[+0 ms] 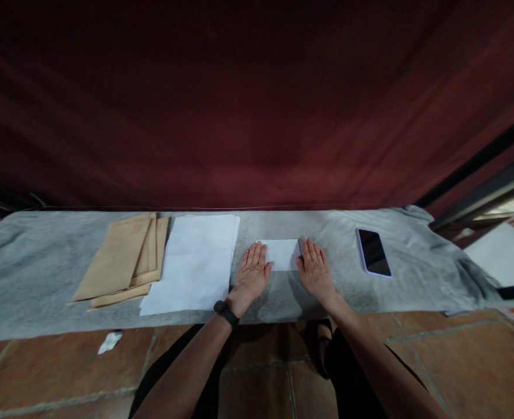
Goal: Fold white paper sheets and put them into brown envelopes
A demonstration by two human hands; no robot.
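A small folded piece of white paper lies flat on the grey cloth between my two hands. My left hand rests palm down over its left end, fingers stretched out. At the right end, my right hand lies flat with its fingers extended, touching or just beside the paper's edge. The fingers cover parts of both ends. Left of my left hand is a stack of larger white paper sheets.
Several brown envelopes lie overlapping at the left. A phone with a purple case lies at the right. The grey cloth covers a narrow bench before a dark red curtain. A white scrap is on the tiled floor.
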